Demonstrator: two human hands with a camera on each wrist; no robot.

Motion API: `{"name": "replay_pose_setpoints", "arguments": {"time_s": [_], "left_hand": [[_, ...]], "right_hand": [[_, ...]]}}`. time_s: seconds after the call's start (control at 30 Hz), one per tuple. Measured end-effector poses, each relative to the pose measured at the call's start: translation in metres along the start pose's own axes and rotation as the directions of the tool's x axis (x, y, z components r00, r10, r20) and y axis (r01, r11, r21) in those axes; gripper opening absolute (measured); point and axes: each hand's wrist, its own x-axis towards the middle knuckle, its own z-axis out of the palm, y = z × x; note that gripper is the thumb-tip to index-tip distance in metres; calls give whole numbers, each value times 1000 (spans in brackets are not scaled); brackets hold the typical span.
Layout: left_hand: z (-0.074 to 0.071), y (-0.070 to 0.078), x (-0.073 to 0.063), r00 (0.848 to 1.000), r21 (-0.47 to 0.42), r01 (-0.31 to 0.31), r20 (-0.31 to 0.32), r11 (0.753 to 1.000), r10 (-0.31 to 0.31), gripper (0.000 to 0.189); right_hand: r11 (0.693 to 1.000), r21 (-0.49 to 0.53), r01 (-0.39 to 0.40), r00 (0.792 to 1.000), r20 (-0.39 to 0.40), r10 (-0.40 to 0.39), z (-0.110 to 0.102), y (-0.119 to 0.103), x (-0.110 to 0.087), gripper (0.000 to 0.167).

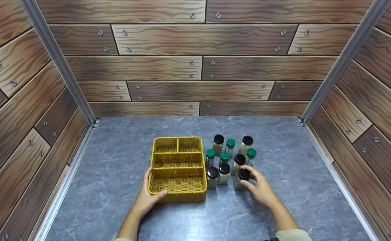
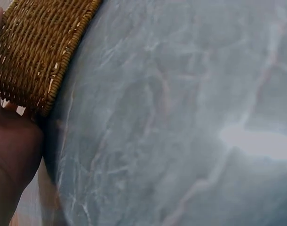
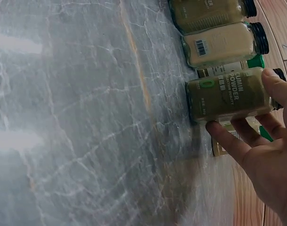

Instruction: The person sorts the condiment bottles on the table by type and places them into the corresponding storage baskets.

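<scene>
Right hand grips a black-capped jar, cap partly hidden by fingers; other jars just beyond. Left hand clasps the basket corner, thumb over rim. Grey marble table, wood-print walls.

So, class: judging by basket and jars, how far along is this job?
Nothing is done: the wicker basket holds no jars. In hand: the left hand holds its near corner, and the right hand grips a black-lidded spice jar. Left: every jar in the cluster stands on the countertop.
</scene>
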Motion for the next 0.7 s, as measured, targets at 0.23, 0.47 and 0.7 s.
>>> {"name": "replay_pose_setpoints", "arguments": {"time_s": [0.23,0.47,0.7], "left_hand": [[2,-2,-1,1000,38,6,-15,999,-6,117],[3,-2,-1,999,30,35,-5,999,-35,117],[1,-2,-2,999,-11,38,-37,999,-38,117]], "right_hand": [[999,-47,-9,1000,20,10,-4,0,1,48],[997,-76,-16,1000,-12,15,-5,2,-2,51],[1000,-26,-16,1000,15,17,-11,-4,2,51]]}}
